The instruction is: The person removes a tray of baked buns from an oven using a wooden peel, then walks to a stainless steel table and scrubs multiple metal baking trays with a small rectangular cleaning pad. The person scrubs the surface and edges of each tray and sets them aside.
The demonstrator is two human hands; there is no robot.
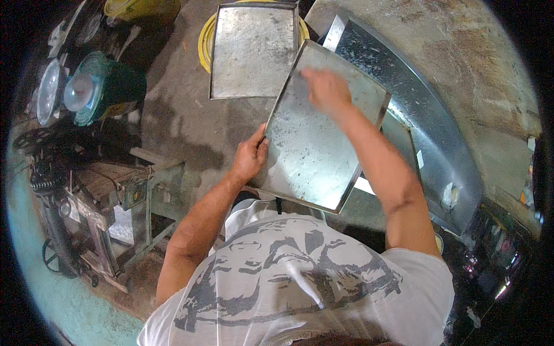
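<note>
My left hand (251,156) grips the left rim of a rectangular metal baking tray (309,160), which is held at a slant in front of my body. The tray's surface is dull grey with dark specks and scuffs. Over its upper part is my right hand (327,90), blurred, with its fingers bent down at the metal. Whether something is under those fingers is hidden. Beyond it, a second metal baking tray (255,54) lies across a round yellow container (205,47). Part of another tray (400,134) shows behind my right forearm.
At right stands a metal-topped worktable (448,147) against a stained wall (484,65). A worn wooden stand (110,173) with dark machine parts (52,207) is at left. Farther back on that side is a dark green barrel (125,88) beside a clear round lid (48,92).
</note>
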